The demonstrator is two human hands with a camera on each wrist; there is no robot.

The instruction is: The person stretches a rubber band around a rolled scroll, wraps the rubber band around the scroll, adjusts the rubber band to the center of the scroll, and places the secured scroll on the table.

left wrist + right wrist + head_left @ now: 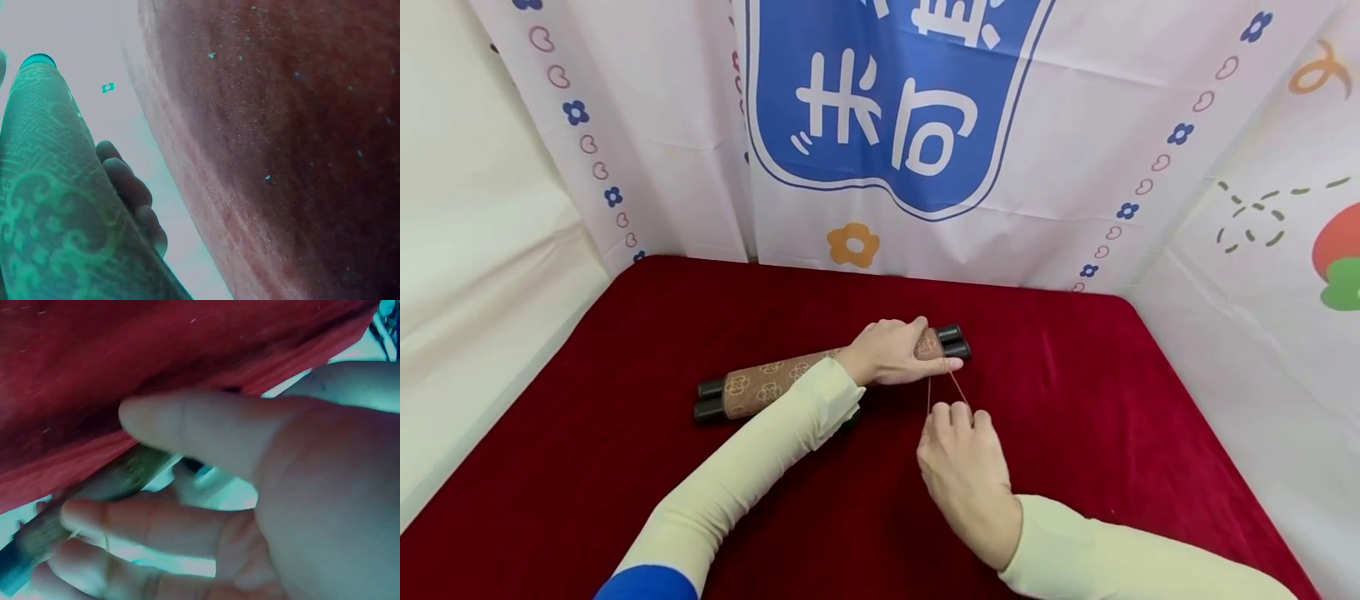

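A rolled scroll (760, 390), brown with gold flower patterns and paired black roller ends (709, 408), lies slantwise. My left hand (887, 352) grips it near its right end, thumb stretched along the near side. In the left wrist view, curled fingers (132, 190) show beside the scroll (47, 162). From that end, two taut strands of a thin reddish band (958, 386), apparently a rubber band, run to my right hand (966, 471), whose bent fingers hold the loop. The right wrist view shows the thumb (194, 422) apart from the fingers, with the scroll (119, 481) behind.
A dark red velvet cloth (1075, 450) covers the table. Behind it hangs a white printed curtain (1045, 242) with a blue sign. White walls (1247, 275) stand close on both sides.
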